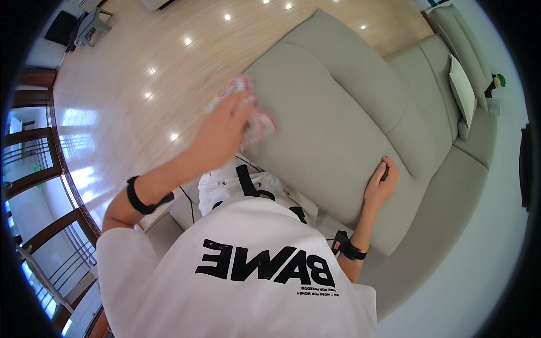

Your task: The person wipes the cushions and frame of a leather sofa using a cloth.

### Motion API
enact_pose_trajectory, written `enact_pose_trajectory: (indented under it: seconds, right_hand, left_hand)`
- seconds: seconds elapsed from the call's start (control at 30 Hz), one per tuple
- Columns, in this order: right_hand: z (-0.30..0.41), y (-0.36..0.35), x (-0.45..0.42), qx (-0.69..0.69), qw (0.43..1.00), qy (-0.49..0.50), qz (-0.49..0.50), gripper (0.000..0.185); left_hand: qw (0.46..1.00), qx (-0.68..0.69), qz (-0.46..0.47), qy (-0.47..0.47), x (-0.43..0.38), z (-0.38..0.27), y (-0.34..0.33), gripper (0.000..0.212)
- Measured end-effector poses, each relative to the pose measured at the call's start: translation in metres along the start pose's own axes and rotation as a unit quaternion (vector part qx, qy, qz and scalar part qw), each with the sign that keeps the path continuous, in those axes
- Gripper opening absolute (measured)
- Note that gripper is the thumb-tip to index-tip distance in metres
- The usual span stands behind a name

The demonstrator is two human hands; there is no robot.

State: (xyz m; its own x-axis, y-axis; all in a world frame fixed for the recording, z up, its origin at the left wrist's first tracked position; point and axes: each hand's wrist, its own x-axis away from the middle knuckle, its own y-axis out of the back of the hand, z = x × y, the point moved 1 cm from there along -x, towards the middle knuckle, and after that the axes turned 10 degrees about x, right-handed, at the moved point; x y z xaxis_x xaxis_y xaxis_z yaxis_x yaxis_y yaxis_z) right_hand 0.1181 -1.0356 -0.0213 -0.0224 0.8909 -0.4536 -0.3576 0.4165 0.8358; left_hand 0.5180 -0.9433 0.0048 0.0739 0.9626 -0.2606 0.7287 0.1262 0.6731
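Observation:
My left hand [226, 131] grips a crumpled pink-and-white cloth [260, 126] against the left edge of a grey sofa seat [304, 126]. The cloth spreads out on both sides of my fingers and is slightly blurred. On the seat's near right part rests my right hand [381, 183], fingers curled round a small black object [384, 173]. Most of that object is hidden, so its kind cannot be told. Black straps circle both my forearms, and the right one carries a small box [339, 242].
The sofa backrest [435, 228] runs along the wall at right, with a pale cushion [463, 91] farther off. A glossy wood floor [127, 84] lies to the left. Thin black cables [189, 200] hang near my body. A small stool [94, 25] stands far left.

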Motion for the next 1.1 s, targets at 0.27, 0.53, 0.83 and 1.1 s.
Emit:
enact_pose_trajectory:
  seconds: [0.27,0.53,0.83,1.1]
  right_hand:
    - [0.004,0.004,-0.002,0.009,0.999,0.032,0.006,0.016]
    - [-0.001,0.001,0.000,-0.003,1.000,-0.017,-0.008,0.016]
    - [0.009,0.010,-0.006,-0.018,0.999,-0.026,-0.008,0.014]
    - [0.000,0.002,-0.003,-0.051,0.997,-0.043,-0.043,0.011]
  left_hand:
    - [0.974,-0.063,0.098,-0.193,-0.013,-0.028,-0.040,0.054]
    - [0.993,-0.033,0.110,0.004,-0.003,0.009,0.013,0.060]
    - [0.923,-0.035,0.293,-0.248,-0.087,-0.040,-0.048,0.061]
    - [0.975,0.044,0.217,-0.036,-0.076,0.069,0.009,0.058]
